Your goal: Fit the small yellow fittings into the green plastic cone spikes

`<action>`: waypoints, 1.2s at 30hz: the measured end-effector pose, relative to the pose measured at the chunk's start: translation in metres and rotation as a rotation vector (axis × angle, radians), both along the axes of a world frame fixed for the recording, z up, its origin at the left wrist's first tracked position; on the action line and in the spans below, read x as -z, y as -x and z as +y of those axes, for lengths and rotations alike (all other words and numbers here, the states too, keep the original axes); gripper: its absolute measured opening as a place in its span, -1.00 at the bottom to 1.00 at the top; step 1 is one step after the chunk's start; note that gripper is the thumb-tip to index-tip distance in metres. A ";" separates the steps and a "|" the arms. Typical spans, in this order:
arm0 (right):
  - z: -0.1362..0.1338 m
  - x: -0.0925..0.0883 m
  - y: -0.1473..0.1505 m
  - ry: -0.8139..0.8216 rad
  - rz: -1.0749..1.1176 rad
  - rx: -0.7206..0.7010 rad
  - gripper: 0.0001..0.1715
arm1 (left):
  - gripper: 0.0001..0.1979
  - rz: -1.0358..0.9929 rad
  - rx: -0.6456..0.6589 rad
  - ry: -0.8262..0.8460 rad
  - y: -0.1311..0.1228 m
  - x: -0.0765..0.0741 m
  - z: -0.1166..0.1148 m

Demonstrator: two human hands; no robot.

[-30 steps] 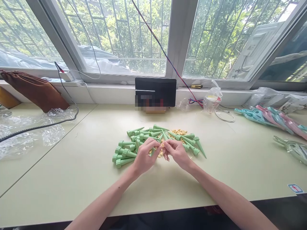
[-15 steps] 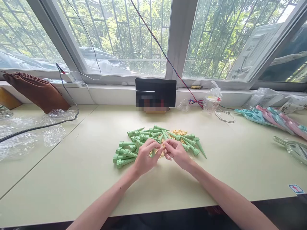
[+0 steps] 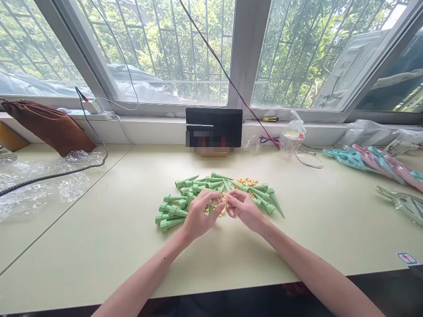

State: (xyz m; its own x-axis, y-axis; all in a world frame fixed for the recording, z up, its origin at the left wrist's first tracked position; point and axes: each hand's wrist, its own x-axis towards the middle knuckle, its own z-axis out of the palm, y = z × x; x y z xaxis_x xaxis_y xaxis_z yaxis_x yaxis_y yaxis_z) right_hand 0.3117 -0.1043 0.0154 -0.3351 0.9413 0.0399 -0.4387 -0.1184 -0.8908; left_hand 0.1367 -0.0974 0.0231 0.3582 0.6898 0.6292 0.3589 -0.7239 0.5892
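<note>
My right hand (image 3: pixel 246 211) pinches a small yellow plastic piece (image 3: pixel 226 200) between thumb and fingertips. Just beside it, my left hand (image 3: pixel 201 213) has its thumb and index finger curled close together; whatever may be between them is too small to make out. Under and around both hands lies a pile of green plastic watering spikes (image 3: pixel 173 223), cone-shaped with ribbed caps. Among them are scattered loose yellow pieces (image 3: pixel 247 181), partly covered by the hands and spikes.
A dark-screened tablet (image 3: pixel 214 127) stands behind the pile. Clear plastic wrap (image 3: pixel 29 187) and a brown pouch (image 3: pixel 49 125) lie left, a black cable (image 3: pixel 59 171) crossing there. A bagged cup (image 3: pixel 292 138), coiled white cable (image 3: pixel 309 160) and pastel plastic clips (image 3: pixel 373 163) are right.
The fingertips have parted slightly, and the yellow piece now shows at my right fingertips. The pile looks unchanged.
</note>
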 end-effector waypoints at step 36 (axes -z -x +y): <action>0.007 -0.007 -0.011 0.164 0.244 0.029 -0.74 | -0.85 0.322 0.268 0.459 0.021 -0.012 0.008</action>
